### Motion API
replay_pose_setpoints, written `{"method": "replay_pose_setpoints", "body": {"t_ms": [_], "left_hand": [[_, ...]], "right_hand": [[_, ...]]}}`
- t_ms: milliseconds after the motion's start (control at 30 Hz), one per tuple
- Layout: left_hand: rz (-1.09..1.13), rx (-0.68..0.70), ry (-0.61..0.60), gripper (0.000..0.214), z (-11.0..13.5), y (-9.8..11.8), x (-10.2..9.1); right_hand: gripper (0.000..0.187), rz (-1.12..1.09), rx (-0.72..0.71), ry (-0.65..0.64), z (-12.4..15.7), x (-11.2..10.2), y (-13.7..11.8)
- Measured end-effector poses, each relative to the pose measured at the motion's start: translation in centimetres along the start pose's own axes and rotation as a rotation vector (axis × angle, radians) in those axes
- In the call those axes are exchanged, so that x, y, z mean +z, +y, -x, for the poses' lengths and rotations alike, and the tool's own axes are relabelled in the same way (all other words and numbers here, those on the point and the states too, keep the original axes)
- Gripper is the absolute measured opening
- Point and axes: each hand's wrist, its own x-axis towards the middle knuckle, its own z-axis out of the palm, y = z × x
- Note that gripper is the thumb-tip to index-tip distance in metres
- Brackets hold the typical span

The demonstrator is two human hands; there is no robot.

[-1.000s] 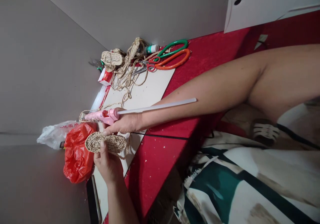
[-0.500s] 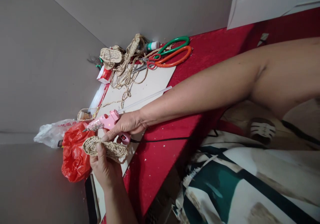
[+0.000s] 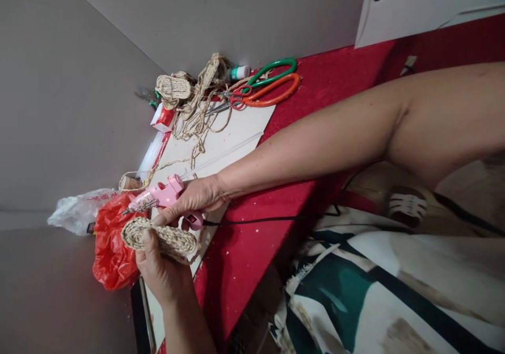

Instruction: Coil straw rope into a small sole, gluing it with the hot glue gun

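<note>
The picture is turned sideways, with my lap at lower right. My left hand (image 3: 163,272) comes up from the bottom edge, its thumb and fingers pinching a flat, oval coil of braided straw cord (image 3: 171,243). My right hand (image 3: 199,196) reaches in from the right, wrapped round a pink hot glue gun (image 3: 168,192). The right thumb rests at the coil's upper edge. The gun's metal nozzle points left, just above the coil's end. A long clear glue stick (image 3: 224,154) runs out of the gun's back.
Loose braided cord (image 3: 193,117), orange-and-green-handled scissors (image 3: 276,88), a white-capped bottle (image 3: 239,72) and a small red-and-white box (image 3: 162,117) lie along the wall. A red plastic bag (image 3: 114,249) sits beyond the hands. The gun's black cable (image 3: 252,220) crosses the red tabletop (image 3: 232,259).
Both hands have shifted slightly to the left, carrying the coil and the glue gun with them. The grips look the same, and the view itself has moved a little.
</note>
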Motion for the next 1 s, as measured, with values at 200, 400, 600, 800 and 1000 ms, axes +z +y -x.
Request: {"method": "replay_pose_setpoints", "body": {"t_ms": [200, 400, 600, 800, 1000], "left_hand": [[-0.027, 0.067, 0.064, 0.027, -0.4, -0.8, -0.2], [-0.042, 0.03, 0.015, 0.026, 0.1, -0.8, -0.9], [-0.05, -0.053, -0.146, 0.025, -0.3, -0.2, -2.1], [-0.018, -0.068, -0.146, 0.021, -0.4, 0.1, -2.1], [-0.072, 0.053, -0.073, 0.02, -0.2, 0.0, -2.0]], "right_hand": [[0.041, -0.013, 0.03, -0.029, 0.0, -0.1, 0.7], [0.041, -0.065, 0.074, -0.036, 0.1, -0.7, 0.6], [0.032, 0.037, -0.008, 0.049, 0.3, -0.9, 0.1], [0.015, 0.026, 0.02, 0.002, 0.4, -0.9, -0.1], [0.014, 0.059, -0.012, 0.034, 0.4, -0.9, -0.3]]}}
